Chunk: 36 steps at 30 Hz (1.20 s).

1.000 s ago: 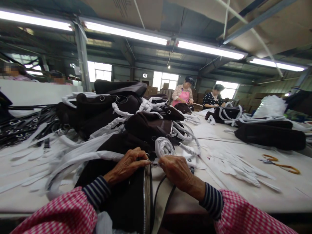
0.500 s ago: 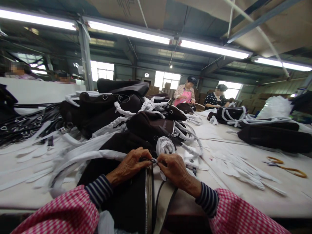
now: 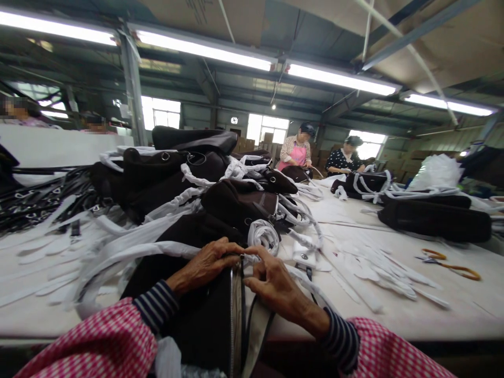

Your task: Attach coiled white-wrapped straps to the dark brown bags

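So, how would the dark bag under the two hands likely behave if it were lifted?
The bag would probably sag, since its cloth looks soft and it lies slumped on the table. Its handle may hold a loose curve, as it bends in an arc now. The wrapping might slip a little, because it looks thin and wrinkled.

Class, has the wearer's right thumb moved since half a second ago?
Yes. Judged against the scissors, the right thumb has dropped lower in view, away from the right index finger.
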{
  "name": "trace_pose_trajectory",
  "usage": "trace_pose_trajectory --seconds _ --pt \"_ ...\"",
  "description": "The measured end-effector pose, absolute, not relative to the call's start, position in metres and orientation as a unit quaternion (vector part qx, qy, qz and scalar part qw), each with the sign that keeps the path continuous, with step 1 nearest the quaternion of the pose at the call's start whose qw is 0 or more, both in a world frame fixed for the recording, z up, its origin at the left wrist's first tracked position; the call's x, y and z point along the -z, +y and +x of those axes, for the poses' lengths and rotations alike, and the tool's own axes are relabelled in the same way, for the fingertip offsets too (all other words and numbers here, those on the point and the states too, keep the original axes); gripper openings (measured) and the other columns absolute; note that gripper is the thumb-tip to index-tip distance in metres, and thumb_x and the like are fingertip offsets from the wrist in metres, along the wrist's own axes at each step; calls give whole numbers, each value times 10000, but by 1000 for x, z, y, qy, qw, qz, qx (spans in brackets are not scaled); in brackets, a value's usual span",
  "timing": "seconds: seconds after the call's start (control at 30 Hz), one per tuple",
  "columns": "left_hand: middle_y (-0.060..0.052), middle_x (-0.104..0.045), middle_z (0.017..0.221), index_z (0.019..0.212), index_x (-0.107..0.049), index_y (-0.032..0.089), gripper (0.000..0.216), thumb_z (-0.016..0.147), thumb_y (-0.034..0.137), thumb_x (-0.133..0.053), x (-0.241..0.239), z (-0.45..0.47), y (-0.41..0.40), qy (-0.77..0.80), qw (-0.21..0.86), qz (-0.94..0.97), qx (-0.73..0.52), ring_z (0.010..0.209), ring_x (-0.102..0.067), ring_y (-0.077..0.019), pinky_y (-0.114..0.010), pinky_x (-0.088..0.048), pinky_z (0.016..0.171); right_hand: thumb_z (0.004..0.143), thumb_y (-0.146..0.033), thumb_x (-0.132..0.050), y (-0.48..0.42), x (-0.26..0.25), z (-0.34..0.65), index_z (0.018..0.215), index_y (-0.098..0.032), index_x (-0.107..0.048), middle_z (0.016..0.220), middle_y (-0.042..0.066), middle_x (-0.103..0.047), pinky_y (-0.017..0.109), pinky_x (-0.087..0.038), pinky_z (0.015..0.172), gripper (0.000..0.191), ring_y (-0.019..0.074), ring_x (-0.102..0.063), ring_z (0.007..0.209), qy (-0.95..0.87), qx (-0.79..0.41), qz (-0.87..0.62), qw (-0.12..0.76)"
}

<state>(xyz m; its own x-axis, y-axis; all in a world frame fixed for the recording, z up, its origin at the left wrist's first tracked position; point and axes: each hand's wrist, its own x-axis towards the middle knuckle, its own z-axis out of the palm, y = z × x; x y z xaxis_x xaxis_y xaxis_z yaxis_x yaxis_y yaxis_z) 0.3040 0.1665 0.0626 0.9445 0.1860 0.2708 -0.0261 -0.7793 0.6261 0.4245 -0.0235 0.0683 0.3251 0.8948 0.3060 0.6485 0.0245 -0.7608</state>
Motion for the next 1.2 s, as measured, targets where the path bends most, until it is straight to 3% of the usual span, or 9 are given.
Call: trace_pose_trajectory --seconds 0.13,0.3,0.53,1.2 --pt "-36 -653 1049 1334 -687 312 374 1023 425 -513 -62 304 169 28 346 923 -165 994 -598 -216 -343 -425 925 761 -84 -621 -17 -65 420 1307 -212 -518 626 -99 -491 240 -312 541 570 124 -477 562 -550 -187 -674 456" --pt "-43 -682 1078 1231 -734 263 340 1015 410 -517 -66 303 167 28 363 918 -159 1001 -605 -216 -336 -434 934 757 -92 -628 -12 -59 422 1176 -225 -491 615 -109 -465 246 -305 536 460 126 -461 552 -545 -198 -667 467" --pt "-26 -691 1044 1139 -749 250 316 1009 423 -518 -67 303 166 13 360 918 -167 1014 -592 -219 -327 -419 921 769 -90 -646 -12 -65 415 1109 -228 -471 619 -112 -473 261 -339 587 407 134 -464 569 -569 -178 -678 429" --pt "-34 -670 996 1120 -749 230 302 989 384 -524 -69 301 165 21 374 914 -157 996 -603 -224 -343 -404 917 807 -122 -641 -13 -59 417 1098 -224 -484 614 -113 -465 259 -303 582 346 121 -432 559 -559 -144 -670 467"
